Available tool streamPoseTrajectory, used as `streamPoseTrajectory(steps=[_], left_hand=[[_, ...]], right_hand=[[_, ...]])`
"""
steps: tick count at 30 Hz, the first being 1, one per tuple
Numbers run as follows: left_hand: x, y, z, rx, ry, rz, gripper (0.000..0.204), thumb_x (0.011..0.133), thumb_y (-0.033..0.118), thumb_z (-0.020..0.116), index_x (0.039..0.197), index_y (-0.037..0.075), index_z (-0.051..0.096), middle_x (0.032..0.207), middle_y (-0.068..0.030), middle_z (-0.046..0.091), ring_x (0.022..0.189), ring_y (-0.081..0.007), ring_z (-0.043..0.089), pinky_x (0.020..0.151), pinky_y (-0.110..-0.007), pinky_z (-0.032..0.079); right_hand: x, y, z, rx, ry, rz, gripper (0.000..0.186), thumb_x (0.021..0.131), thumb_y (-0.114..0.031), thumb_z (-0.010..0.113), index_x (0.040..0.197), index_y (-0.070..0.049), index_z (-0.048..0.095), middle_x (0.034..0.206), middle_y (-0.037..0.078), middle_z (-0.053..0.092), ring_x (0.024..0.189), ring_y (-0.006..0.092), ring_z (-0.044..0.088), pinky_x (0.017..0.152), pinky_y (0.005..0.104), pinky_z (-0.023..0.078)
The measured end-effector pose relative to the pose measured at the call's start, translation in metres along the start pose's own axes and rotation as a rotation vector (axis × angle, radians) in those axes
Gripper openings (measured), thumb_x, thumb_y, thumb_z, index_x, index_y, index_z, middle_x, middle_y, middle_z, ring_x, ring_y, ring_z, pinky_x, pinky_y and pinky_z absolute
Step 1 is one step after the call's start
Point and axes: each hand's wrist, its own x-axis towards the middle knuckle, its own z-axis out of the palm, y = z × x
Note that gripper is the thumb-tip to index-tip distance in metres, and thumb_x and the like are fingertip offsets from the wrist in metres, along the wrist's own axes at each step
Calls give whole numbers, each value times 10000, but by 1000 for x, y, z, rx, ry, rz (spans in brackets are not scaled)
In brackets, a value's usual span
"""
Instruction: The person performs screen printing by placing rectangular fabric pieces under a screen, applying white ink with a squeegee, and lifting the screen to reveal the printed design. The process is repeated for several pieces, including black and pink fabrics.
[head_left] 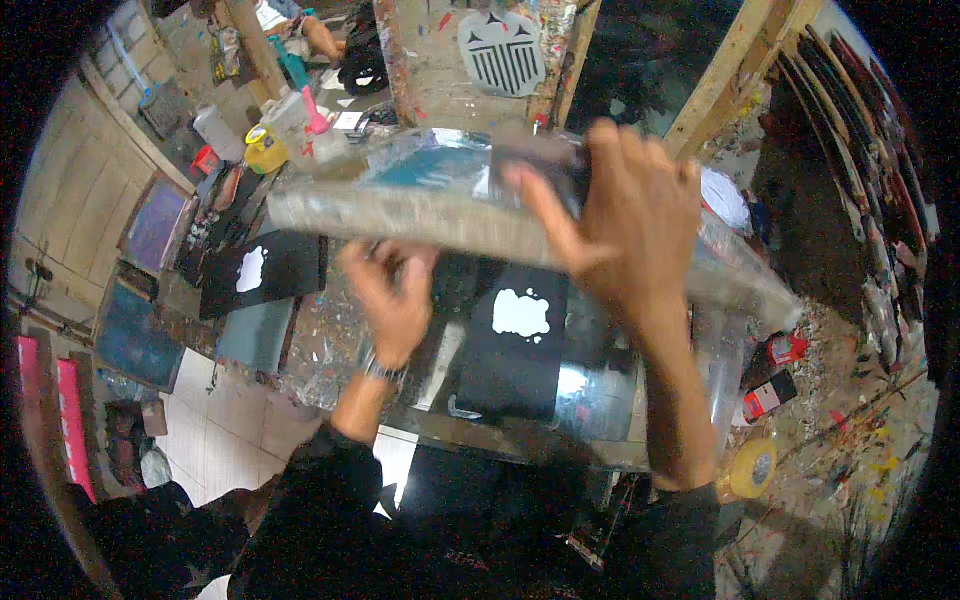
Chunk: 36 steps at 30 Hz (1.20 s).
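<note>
A printing screen (400,215) with a pale frame hangs tilted above the work board, smeared by motion. My right hand (640,220) lies over its right part, fingers round a dark block that looks like a squeegee (540,160). My left hand (390,295) is just below the near edge of the frame, fingers curved and apart, nothing visible in them; whether the fingertips touch the frame I cannot tell. Beneath the screen lies a black fabric panel (510,375) bearing a white blotch-shaped print (521,314).
To the left lies another black panel (222,285) with a white print. Beyond it stand a yellow jug (265,150) and a white container (217,135). A tape roll (752,468) and a red-and-black box (768,398) lie at right. Dark boards (860,190) lean far right. Another person's arm (322,40) shows at the back.
</note>
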Motion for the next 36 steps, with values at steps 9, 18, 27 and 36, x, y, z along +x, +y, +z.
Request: streamPoseTrajectory(steps=[9, 18, 27, 36], left_hand=[[17, -183, 91, 856, -795, 333, 567, 1000, 419, 581, 1476, 123, 504, 1574, -148, 425, 1461, -356, 381, 1205, -431, 309], [-47, -100, -49, 446, -656, -515, 278, 963, 222, 632, 1117, -8, 646, 925, -134, 706, 764, -321, 687, 708, -452, 529], [-147, -73, -156, -7, 330, -780, 324, 1056, 175, 521, 1285, -45, 458, 1254, -138, 542, 1052, -242, 608, 699, -388, 650], [-57, -115, -326, -79, 915, -246, 475, 1053, 241, 533, 1420, -16, 376, 1315, -209, 551, 1112, -383, 656, 834, -429, 555]], right_hand=[[133, 30, -12, 12, -598, 242, 765, 917, -746, 468, 776, -31, 702, 809, 177, 694, 779, 291, 698, 728, 447, 561], [183, 111, 35, 99, -441, 170, 867, 856, -786, 513, 1054, 38, 695, 1090, 269, 674, 1034, 384, 670, 915, 458, 507], [205, 132, 70, 44, -395, 265, 1016, 833, -786, 541, 1385, 67, 555, 1369, 307, 581, 1299, 399, 561, 1096, 425, 406], [208, 175, 100, 15, -405, 240, 1005, 870, -763, 534, 1427, 74, 506, 1453, 288, 514, 1367, 388, 488, 1140, 407, 363]])
